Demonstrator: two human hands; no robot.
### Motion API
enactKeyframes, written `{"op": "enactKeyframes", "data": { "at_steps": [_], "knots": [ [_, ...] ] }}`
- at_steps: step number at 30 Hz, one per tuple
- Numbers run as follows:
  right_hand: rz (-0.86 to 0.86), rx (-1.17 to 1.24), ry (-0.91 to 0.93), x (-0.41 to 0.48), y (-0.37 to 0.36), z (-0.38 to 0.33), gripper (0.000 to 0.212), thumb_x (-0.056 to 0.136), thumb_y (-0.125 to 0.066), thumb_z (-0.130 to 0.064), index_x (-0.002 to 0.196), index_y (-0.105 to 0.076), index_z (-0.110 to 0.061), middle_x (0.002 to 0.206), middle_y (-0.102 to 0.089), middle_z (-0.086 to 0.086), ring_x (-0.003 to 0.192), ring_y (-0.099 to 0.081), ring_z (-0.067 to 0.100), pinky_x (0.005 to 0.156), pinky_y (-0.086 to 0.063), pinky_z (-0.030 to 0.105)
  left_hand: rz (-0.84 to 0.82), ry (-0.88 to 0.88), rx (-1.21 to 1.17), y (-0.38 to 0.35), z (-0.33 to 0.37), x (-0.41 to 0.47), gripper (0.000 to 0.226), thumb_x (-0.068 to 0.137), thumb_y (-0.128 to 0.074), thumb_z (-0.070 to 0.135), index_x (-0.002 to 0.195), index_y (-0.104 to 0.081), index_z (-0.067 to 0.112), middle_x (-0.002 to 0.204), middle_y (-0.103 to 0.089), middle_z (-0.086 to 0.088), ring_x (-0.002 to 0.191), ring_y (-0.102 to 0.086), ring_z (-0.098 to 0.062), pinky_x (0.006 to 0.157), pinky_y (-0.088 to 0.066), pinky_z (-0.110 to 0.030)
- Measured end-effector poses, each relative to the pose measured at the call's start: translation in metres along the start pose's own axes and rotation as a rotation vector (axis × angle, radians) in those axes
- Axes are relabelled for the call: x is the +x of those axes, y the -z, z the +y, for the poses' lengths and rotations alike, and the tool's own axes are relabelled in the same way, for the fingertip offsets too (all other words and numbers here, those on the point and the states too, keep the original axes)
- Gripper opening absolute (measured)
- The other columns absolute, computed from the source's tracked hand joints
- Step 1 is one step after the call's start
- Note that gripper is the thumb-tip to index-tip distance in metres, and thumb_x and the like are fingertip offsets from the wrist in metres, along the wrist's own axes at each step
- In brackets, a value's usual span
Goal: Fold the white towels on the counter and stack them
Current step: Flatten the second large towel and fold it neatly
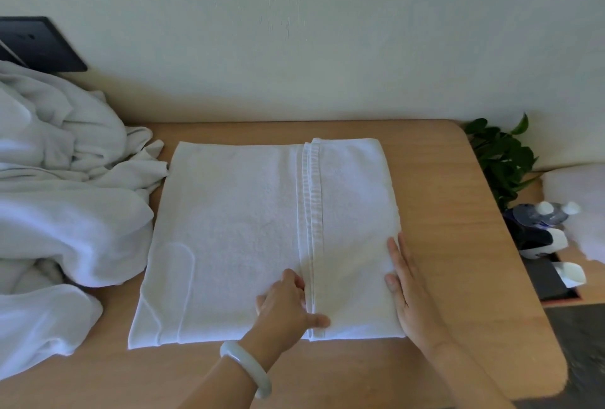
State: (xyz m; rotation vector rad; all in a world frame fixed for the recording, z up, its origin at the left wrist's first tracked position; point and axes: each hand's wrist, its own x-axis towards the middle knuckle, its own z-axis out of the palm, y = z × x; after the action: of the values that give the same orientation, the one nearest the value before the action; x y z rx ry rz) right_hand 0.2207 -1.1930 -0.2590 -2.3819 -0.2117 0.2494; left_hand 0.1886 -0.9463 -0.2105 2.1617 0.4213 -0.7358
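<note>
A white towel [235, 232] lies flat and part-folded, its hemmed flap overlapping rightward. Crumpled towels [65, 186] are heaped at nine o'clock.

Soft, dim, bluish daylight falls evenly; whites right of the folded towel [248, 228] blow out. Around it, wide-angle bending curves the surface [442, 212]; far corners smear.

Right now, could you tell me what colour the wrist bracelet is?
The bracelet is pale greenish white, clearest in the head view.
</note>
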Motion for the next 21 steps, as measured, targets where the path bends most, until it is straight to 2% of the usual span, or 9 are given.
{"op": "enactKeyframes", "data": {
  "at_steps": [2, 4, 8, 10, 13, 15, 17, 19, 21],
  "knots": [
    [-0.023, 0.025, -0.007, 0.003, 0.003, 0.001, 0.052, 0.106, -0.029, -0.038, 0.155, -0.011, -0.035, 0.163, 0.002, -0.021, 0.149, 0.001, -0.001, 0.122, -0.002, 0.023, 0.013, -0.015, 0.010, -0.001, -0.001, -0.001, 0.064, 0.063, -0.086, 0.049, 0.103, -0.041, 0.026, 0.094, -0.056, 0.010, 0.081, -0.036, 0.004, 0.099, -0.034, -0.031],
    [-0.019, -0.048, -0.057, 0.005, 0.004, -0.005, 0.054, 0.106, -0.035, -0.030, 0.153, -0.010, -0.038, 0.163, 0.001, -0.019, 0.148, 0.003, -0.005, 0.124, -0.004, 0.033, 0.027, -0.013, -0.001, -0.002, -0.002, -0.001, 0.063, 0.063, -0.086, 0.049, 0.102, -0.041, 0.026, 0.091, -0.054, 0.011, 0.081, -0.035, 0.003, 0.098, -0.033, -0.030],
    [0.152, -0.292, -0.104, 0.001, -0.008, -0.017, 0.053, 0.105, -0.021, -0.041, 0.155, -0.013, -0.031, 0.161, -0.009, -0.009, 0.148, -0.009, 0.003, 0.123, -0.010, 0.038, 0.056, -0.018, 0.015, -0.004, -0.002, -0.001, 0.061, 0.066, -0.084, 0.049, 0.100, -0.040, 0.027, 0.091, -0.054, 0.011, 0.083, -0.039, 0.001, 0.097, -0.031, -0.029],
    [0.183, -0.297, -0.122, -0.005, -0.014, -0.017, 0.058, 0.101, -0.018, -0.042, 0.157, -0.017, -0.027, 0.158, -0.020, -0.007, 0.144, -0.018, 0.010, 0.121, -0.014, 0.042, 0.057, -0.023, 0.039, -0.007, -0.002, 0.000, 0.060, 0.067, -0.083, 0.049, 0.100, -0.039, 0.026, 0.093, -0.056, 0.010, 0.088, -0.045, -0.004, 0.094, -0.029, -0.028],
    [0.181, -0.356, -0.127, -0.005, -0.012, -0.016, 0.059, 0.100, -0.021, -0.040, 0.156, -0.019, -0.023, 0.157, -0.033, 0.006, 0.139, -0.023, 0.015, 0.117, -0.015, 0.041, 0.066, -0.016, 0.078, -0.007, 0.002, -0.002, 0.059, 0.068, -0.083, 0.048, 0.101, -0.039, 0.027, 0.094, -0.055, 0.011, 0.091, -0.048, -0.008, 0.094, -0.031, -0.029],
    [0.122, -0.413, -0.140, -0.002, -0.010, -0.015, 0.063, 0.098, -0.016, -0.046, 0.157, -0.012, -0.025, 0.161, -0.025, 0.005, 0.146, -0.019, 0.016, 0.120, -0.012, 0.042, 0.043, -0.002, 0.095, -0.004, 0.006, -0.001, 0.059, 0.070, -0.082, 0.047, 0.104, -0.038, 0.025, 0.095, -0.054, 0.011, 0.092, -0.048, -0.009, 0.096, -0.034, -0.031],
    [0.121, -0.475, -0.123, 0.005, -0.008, -0.014, 0.067, 0.096, -0.014, -0.050, 0.157, -0.014, -0.021, 0.164, -0.014, 0.001, 0.150, -0.015, 0.020, 0.121, -0.010, 0.045, 0.019, 0.017, 0.028, 0.002, 0.014, 0.005, 0.058, 0.075, -0.079, 0.047, 0.108, -0.038, 0.022, 0.101, -0.058, 0.008, 0.096, -0.054, -0.014, 0.098, -0.041, -0.036],
    [0.157, -0.522, -0.086, 0.020, -0.006, -0.021, 0.069, 0.097, -0.015, -0.050, 0.157, -0.017, -0.015, 0.164, -0.009, 0.001, 0.151, -0.012, 0.020, 0.121, -0.005, 0.043, 0.044, 0.030, -0.107, 0.011, 0.027, 0.019, 0.058, 0.080, -0.076, 0.044, 0.115, -0.039, 0.016, 0.111, -0.061, -0.002, 0.103, -0.060, -0.023, 0.095, -0.049, -0.042],
    [0.183, -0.520, -0.064, 0.042, -0.008, -0.029, 0.069, 0.098, -0.015, -0.048, 0.156, -0.017, -0.011, 0.164, -0.009, 0.004, 0.151, -0.011, 0.020, 0.121, -0.003, 0.040, 0.130, 0.038, -0.202, 0.019, 0.046, 0.039, 0.061, 0.087, -0.071, 0.038, 0.127, -0.035, 0.009, 0.124, -0.058, -0.013, 0.112, -0.059, -0.031, 0.097, -0.050, -0.041]
  ]
}}
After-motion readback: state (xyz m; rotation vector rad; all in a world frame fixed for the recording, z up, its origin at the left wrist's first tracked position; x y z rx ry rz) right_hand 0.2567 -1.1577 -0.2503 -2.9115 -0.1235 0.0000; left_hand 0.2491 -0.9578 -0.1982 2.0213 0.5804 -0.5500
